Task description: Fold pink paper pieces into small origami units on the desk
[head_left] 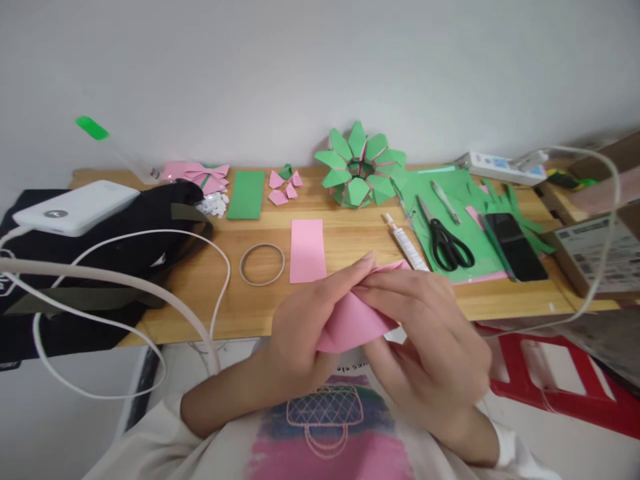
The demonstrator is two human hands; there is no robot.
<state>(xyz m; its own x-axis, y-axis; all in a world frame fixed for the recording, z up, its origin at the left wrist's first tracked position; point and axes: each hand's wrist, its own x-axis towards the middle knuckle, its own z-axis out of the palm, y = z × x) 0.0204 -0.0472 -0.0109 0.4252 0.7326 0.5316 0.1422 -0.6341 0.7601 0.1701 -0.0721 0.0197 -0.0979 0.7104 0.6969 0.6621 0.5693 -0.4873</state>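
A folded piece of pink paper [354, 324] is between my two hands, just in front of the table's near edge. My left hand [305, 327] grips its left side, fingers closed along the upper edge. From the right, my right hand [430, 333] pinches the same paper, fingers on top and thumb underneath. Part of the fold is hidden by my fingers. Just beyond my hands lies a flat pink paper rectangle [307, 251]. To its left rests a roll of tape [262, 265]. A white glue tube [407, 244] lies beyond my right hand.
A green paper flower [357, 167] stands by the wall. Black scissors [445, 243] and a phone [515, 247] rest on green sheets at right. Farther left are a green rectangle [246, 195], small pink folded pieces [285, 185], and a power bank [75, 207] with a looping white cable [229, 267].
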